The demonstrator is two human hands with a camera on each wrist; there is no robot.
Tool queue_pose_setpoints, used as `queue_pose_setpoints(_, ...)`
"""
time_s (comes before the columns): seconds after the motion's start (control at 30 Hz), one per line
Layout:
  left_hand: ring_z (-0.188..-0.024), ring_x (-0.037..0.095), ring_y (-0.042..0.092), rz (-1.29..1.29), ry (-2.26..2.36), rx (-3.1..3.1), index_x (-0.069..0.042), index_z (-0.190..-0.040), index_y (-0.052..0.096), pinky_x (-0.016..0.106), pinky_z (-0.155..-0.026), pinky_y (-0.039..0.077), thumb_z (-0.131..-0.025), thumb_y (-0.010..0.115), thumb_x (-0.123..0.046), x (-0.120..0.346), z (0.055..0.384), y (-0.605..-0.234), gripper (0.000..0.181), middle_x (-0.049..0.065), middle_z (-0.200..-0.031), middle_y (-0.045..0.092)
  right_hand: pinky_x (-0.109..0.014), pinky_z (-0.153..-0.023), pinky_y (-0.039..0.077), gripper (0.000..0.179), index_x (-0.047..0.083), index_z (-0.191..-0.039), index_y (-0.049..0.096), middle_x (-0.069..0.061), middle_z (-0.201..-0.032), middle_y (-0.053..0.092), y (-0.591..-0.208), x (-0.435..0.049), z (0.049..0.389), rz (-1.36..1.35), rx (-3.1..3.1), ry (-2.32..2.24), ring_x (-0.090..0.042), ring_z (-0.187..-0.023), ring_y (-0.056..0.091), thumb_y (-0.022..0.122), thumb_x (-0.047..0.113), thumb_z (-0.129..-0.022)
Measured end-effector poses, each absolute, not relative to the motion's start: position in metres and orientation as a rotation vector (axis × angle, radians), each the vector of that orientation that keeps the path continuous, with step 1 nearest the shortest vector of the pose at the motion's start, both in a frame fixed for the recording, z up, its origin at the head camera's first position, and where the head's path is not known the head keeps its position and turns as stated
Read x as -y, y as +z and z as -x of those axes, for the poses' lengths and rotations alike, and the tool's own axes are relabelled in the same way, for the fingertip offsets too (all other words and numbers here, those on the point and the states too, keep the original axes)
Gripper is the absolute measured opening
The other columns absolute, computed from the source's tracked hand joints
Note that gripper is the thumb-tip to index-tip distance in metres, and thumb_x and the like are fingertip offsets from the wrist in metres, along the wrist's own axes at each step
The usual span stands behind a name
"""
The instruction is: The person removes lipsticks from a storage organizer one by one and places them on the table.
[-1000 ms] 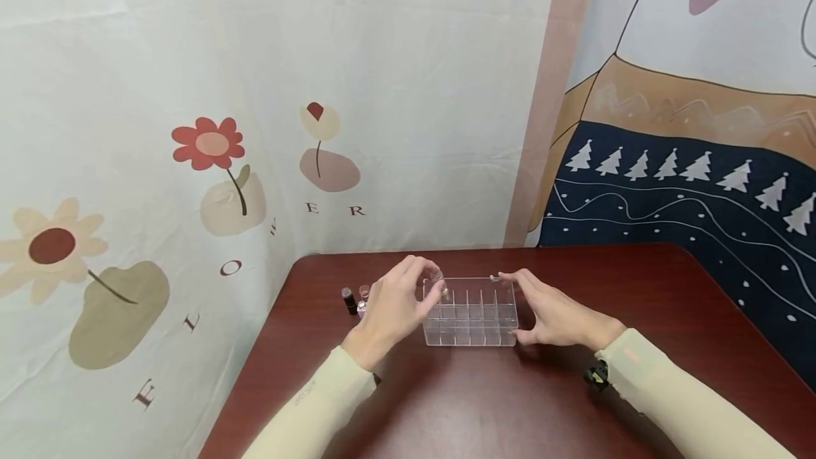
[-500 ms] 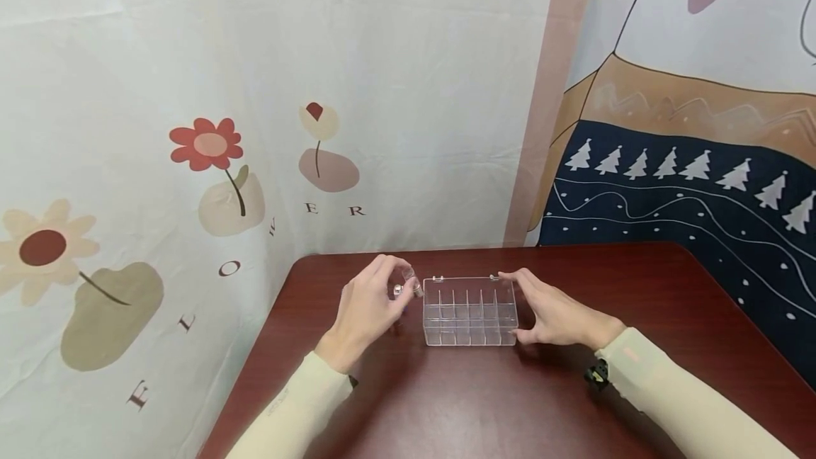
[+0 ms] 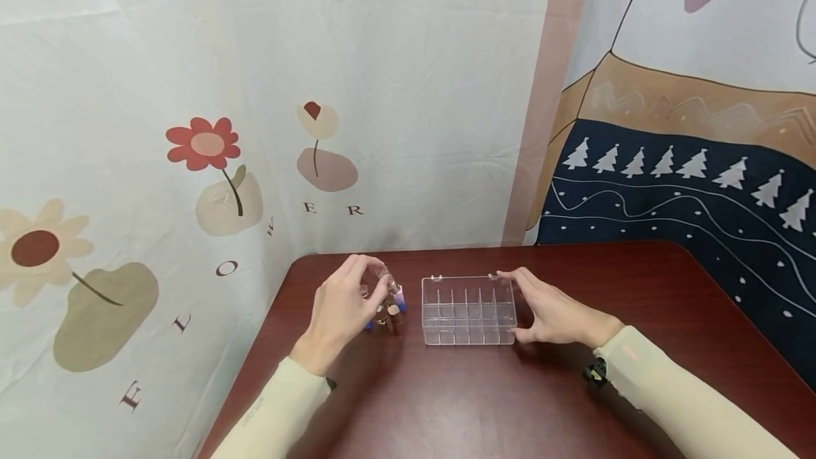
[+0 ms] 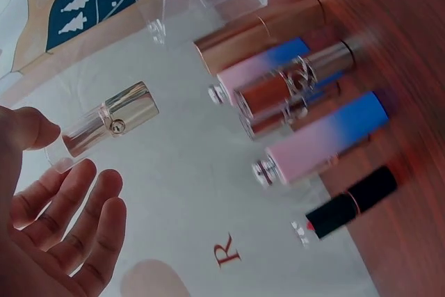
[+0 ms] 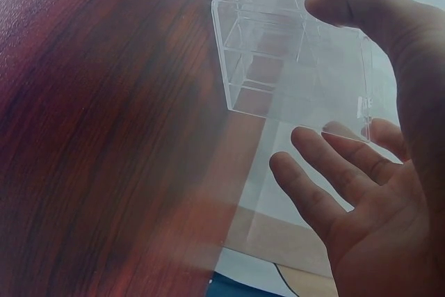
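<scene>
My left hand (image 3: 344, 303) pinches the clear end of a lipstick tube (image 4: 111, 124) between thumb and fingertips. The tube's other end is shiny gold with a small round emblem. In the head view this hand is left of a clear divided box (image 3: 468, 335), above a group of upright tubes. My right hand (image 3: 554, 310) holds the box's right end, thumb at the front and fingers round the back. In the right wrist view, the thumb (image 5: 334, 6) overlaps the box wall, with the other fingers spread behind.
By the left hand stand two pink-and-blue tubes (image 4: 327, 133), a black lipstick (image 4: 353, 201), a copper-brown tube (image 4: 261, 31) and an orange-red gloss tube (image 4: 268, 97). A printed cloth (image 3: 414, 91) hangs behind the dark red table (image 3: 472, 402).
My left hand has moved left, away from the box's left end, carrying the lipstick tube to over the other tubes. My right hand has stayed on the box.
</scene>
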State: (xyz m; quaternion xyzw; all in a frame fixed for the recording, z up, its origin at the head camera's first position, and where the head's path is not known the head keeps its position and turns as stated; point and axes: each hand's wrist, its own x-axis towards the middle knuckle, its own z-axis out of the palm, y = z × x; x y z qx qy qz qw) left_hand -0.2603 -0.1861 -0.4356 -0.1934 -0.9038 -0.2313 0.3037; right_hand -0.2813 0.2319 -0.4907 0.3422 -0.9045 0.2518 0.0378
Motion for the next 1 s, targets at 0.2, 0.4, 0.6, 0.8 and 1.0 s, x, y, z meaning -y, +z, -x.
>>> queue_pose_setpoints(0.2, -0.079, 0.008, 0.072, 0.485, -0.609, 2.384, -0.021, -0.116, 0.077, 0.031, -0.065, 0.058, -0.102, 0.087, -0.020, 0.200, 0.258, -0.435, 0.017, -0.005, -0.105, 0.077, -0.060, -0.117, 0.062, 0.102, 0.005, -0.168, 0.045, -0.017, -0.162, 0.058, -0.491, -0.232, 0.282, -1.058, 2.766, 0.775, -0.034, -0.142, 0.071, 0.102, 0.016, -0.084)
queue_pose_setpoints(0.4, -0.080, 0.015, 0.078, 0.461, -0.618, 2.398, -0.020, -0.116, 0.077, 0.032, -0.063, 0.058, -0.102, 0.087, -0.020, 0.211, 0.256, -0.436, 0.017, -0.004, -0.107, 0.077, -0.059, -0.117, 0.062, 0.103, 0.005, -0.168, 0.044, -0.018, -0.161, 0.059, -0.492, -0.232, 0.282, -1.051, 2.786, 0.790, -0.034, -0.141, 0.071, 0.102, 0.016, -0.084)
queue_pose_setpoints(0.6, -0.077, 0.010, 0.075, 0.430, -0.587, 2.381, -0.019, -0.116, 0.078, 0.032, -0.062, 0.057, -0.101, 0.088, -0.020, 0.221, 0.257, -0.440, 0.018, -0.004, -0.106, 0.078, -0.057, -0.118, 0.063, 0.105, 0.004, -0.169, 0.043, -0.018, -0.159, 0.059, -0.491, -0.231, 0.282, -1.032, 2.812, 0.816, -0.035, -0.141, 0.072, 0.102, 0.016, -0.083)
queue_pose_setpoints(0.8, -0.081, 0.015, 0.079, 0.423, -0.591, 2.363, -0.017, -0.115, 0.078, 0.033, -0.061, 0.057, -0.100, 0.088, -0.017, 0.232, 0.257, -0.443, 0.018, -0.002, -0.104, 0.078, -0.057, -0.117, 0.063, 0.105, 0.006, -0.170, 0.041, -0.019, -0.161, 0.058, -0.492, -0.231, 0.282, -1.029, 2.824, 0.827, -0.034, -0.141, 0.072, 0.101, 0.017, -0.084)
queue_pose_setpoints(1.0, -0.081, 0.014, 0.077, 0.385, -0.563, 2.365, -0.017, -0.113, 0.078, 0.034, -0.063, 0.057, -0.100, 0.088, -0.018, 0.242, 0.256, -0.448, 0.016, -0.003, -0.104, 0.078, -0.057, -0.116, 0.063, 0.105, 0.007, -0.170, 0.042, -0.019, -0.162, 0.058, -0.492, -0.231, 0.282, -1.037, 2.806, 0.822, -0.034, -0.141, 0.072, 0.102, 0.018, -0.084)
